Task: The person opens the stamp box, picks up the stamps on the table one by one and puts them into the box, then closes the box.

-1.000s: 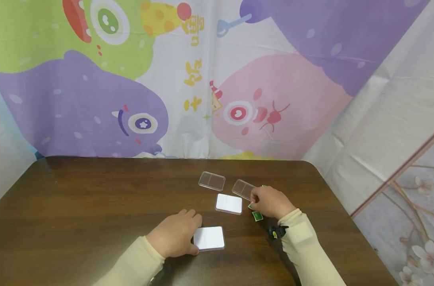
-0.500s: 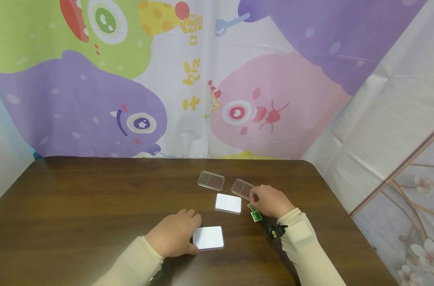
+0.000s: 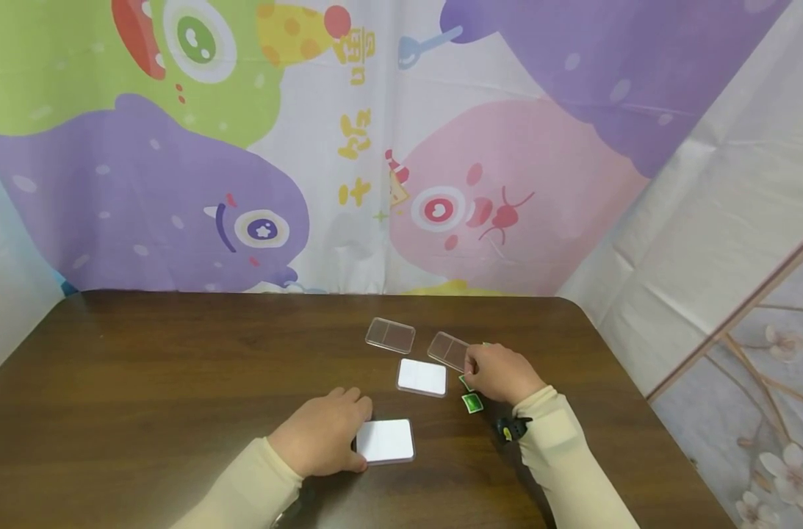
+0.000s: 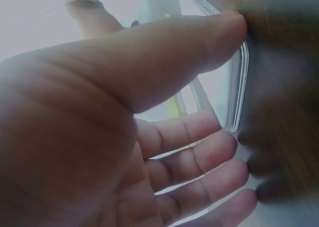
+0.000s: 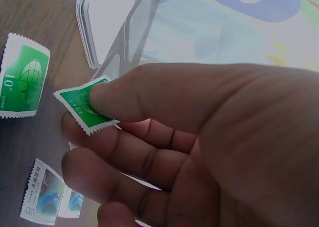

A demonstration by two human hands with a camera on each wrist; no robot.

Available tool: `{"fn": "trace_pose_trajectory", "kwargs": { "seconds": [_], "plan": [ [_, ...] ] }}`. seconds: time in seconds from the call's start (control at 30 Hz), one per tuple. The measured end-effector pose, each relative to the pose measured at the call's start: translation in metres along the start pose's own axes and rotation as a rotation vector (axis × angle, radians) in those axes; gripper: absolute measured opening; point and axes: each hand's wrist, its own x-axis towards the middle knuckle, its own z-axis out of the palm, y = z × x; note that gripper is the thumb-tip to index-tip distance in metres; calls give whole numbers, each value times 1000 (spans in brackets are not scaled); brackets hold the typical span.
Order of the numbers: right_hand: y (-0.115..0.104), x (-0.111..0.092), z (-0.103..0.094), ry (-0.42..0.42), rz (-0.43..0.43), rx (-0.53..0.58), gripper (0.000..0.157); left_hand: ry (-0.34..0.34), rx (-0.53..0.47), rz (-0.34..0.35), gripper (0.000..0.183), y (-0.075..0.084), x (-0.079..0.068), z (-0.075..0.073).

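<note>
My left hand (image 3: 325, 433) grips the left end of a flat clear plastic case (image 3: 386, 441) with a white insert, lying on the table. In the left wrist view, thumb and index finger (image 4: 202, 124) touch opposite edges of it. Between thumb and index finger, my right hand (image 3: 503, 373) pinches a green postage stamp (image 5: 82, 107), tilted above the tabletop. Another green stamp (image 3: 472, 403), marked 10 in the right wrist view, lies flat beside that hand. Multicoloured stamps (image 5: 42, 192) marked CHINA lie below the fingers, partly hidden.
A second case (image 3: 422, 377) with a white insert lies left of the right hand. Farther back are two clear plastic lids (image 3: 391, 335), one partly covered by that hand. The brown wooden table (image 3: 176, 353) ends at a cartoon-printed curtain (image 3: 348, 242).
The pinched stamp and the loose green one have come apart slightly, and the loose one has turned a little. The left hand and its case have stayed in place.
</note>
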Motion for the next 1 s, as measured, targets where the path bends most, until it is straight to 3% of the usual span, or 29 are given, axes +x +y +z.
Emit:
{"fn": "trace_pose_trajectory", "kwargs": {
  "seconds": [0.5,1.0],
  "plan": [
    [-2,2,-2,58,-31,20,15,13,4,2,56,0,1,1],
    [-7,2,-1,64,-46,66,16,0,-4,-12,58,0,1,1]
  ]
}}
